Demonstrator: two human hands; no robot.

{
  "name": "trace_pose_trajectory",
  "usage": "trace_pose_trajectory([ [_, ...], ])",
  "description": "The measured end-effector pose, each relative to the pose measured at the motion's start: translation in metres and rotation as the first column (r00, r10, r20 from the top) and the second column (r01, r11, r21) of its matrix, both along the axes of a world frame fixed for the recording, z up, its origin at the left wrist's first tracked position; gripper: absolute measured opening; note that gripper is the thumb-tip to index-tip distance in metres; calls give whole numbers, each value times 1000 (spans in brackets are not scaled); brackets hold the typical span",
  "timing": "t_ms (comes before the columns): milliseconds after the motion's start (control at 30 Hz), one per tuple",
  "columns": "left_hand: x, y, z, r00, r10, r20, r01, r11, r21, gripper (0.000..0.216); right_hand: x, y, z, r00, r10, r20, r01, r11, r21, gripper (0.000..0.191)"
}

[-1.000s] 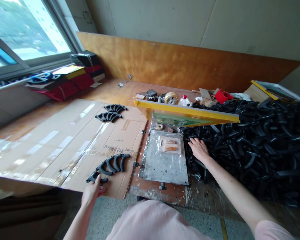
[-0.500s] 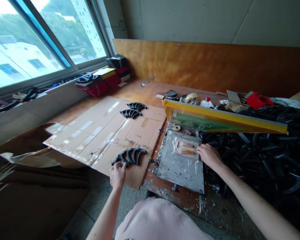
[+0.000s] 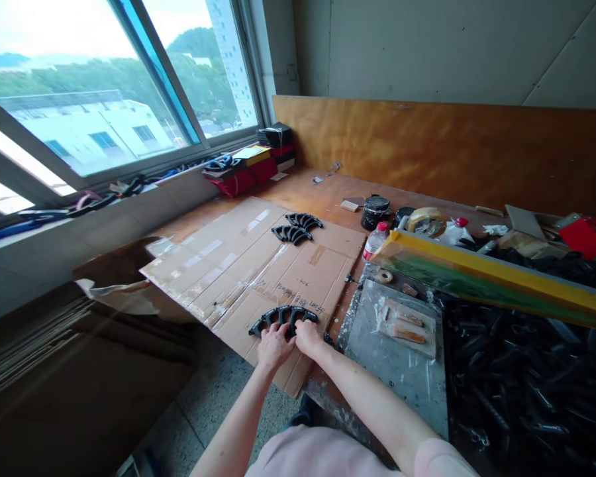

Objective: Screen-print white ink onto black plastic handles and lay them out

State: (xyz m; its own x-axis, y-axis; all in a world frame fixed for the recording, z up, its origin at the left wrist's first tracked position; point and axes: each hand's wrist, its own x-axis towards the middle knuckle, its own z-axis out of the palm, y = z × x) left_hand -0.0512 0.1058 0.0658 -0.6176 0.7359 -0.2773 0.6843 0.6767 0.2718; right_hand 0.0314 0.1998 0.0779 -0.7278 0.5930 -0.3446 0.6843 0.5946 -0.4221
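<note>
On the cardboard sheet [image 3: 238, 265] near its front edge lies a fan-like row of black curved pieces [image 3: 281, 315], side by side. They look like glossy handles. My left hand [image 3: 275, 347] is at the row's near side, fingers bent down onto the pieces. Right beside it, my right hand [image 3: 308, 336] has its fingers closed at the right end of the row; the fingertips are partly hidden. Farther back on the cardboard, two more small groups of black curved pieces [image 3: 292, 234] lie close together.
A grey plate [image 3: 377, 344] to my right carries a clear plastic packet [image 3: 411, 328] and a tape roll [image 3: 385, 275]. A yellow-edged screen frame [image 3: 501, 265] leans over a big heap of black pieces [image 3: 526, 377]. A red-capped bottle [image 3: 375, 240] and a black tub [image 3: 376, 212] stand behind.
My right hand has left the plastic packet on the grey plate and moved left to the row of black pieces. My left hand stays at the row. The view has shifted left.
</note>
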Motion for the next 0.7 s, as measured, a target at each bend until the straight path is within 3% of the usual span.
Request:
trace_pose_trajectory([
  [233, -22, 3, 7, 999, -40, 15, 39, 997, 60, 35, -12, -9, -20, 975, -189, -120, 186, 982, -35, 26],
  [333, -53, 19, 11, 991, -100, -90, 112, 983, 145, 32, -40, 4, -15, 958, -218, -186, 213, 976, -45, 29],
  [533, -179, 108, 17, 943, -270, -193, 309, 927, 213, 33, -149, 73, 4, 936, -289, -199, 281, 957, -68, 32],
  [700, -259, 178, 2, 901, -376, -218, 419, 885, 205, 30, -220, 127, -2, 932, -341, -121, 330, 938, -108, 34],
])
